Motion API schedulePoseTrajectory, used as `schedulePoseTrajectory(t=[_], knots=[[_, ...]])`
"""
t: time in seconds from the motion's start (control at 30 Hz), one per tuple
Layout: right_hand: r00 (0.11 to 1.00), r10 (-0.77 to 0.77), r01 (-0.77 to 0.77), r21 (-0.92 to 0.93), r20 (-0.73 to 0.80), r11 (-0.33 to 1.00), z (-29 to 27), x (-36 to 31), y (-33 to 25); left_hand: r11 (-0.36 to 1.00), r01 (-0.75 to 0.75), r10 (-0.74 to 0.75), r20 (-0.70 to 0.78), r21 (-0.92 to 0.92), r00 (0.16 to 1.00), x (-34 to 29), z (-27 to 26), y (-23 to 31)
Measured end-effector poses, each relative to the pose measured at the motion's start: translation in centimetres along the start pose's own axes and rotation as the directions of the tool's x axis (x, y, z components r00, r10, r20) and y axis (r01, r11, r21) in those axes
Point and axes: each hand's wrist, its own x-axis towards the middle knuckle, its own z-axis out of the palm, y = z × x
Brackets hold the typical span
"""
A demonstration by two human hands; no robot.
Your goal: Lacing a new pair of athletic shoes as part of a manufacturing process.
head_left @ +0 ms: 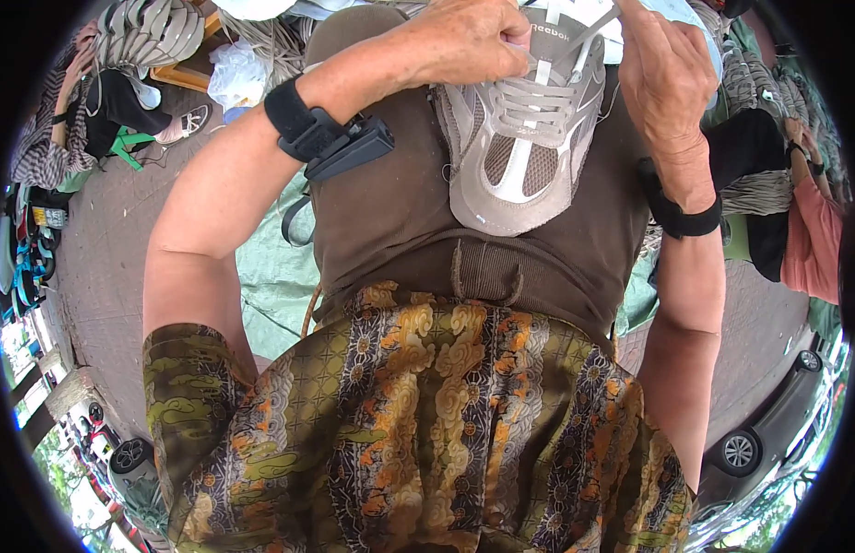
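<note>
A grey-beige sneaker (558,175) lies across my thighs with its toe toward me. Its flat grey lace (538,101) is threaded through the lower eyelets. My left hand (473,41) is closed at the sneaker's left upper edge, next to the tongue; what its fingers hold is hidden. From the upper eyelets, a loose lace end (595,32) runs up to my right hand (667,78), which pinches it at the sneaker's right side. The heel end is cut off by the frame's top edge.
Bundles of grey laces (750,92) lie to the right, and stacked grey shoe parts (155,32) at the far left. A clear plastic bag (238,74) sits near my left forearm. People sit on both sides. Green sheeting (275,267) covers ground beside my legs. A car (768,433) stands behind right.
</note>
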Motion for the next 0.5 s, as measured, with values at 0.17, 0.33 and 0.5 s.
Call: schedulePoseTrajectory(t=[0.17,0.33,0.5], knots=[[0.997,-0.003,0.005,0.033,-0.076,0.999,-2.0,-4.6,-0.4,0.997,0.014,-0.006,-0.111,0.073,0.994,-0.4,1.0,0.4],[0.963,0.214,-0.18,-0.201,0.161,0.963,-1.9,-9.7,1.3,0.952,-0.104,0.175,-0.233,0.288,0.957,-0.4,2.4,0.2],[0.985,0.169,-0.157,-0.193,0.047,0.969,-2.3,-7.1,2.9,0.975,-0.075,0.109,-0.159,0.207,0.981,-0.2,1.1,0.7]])
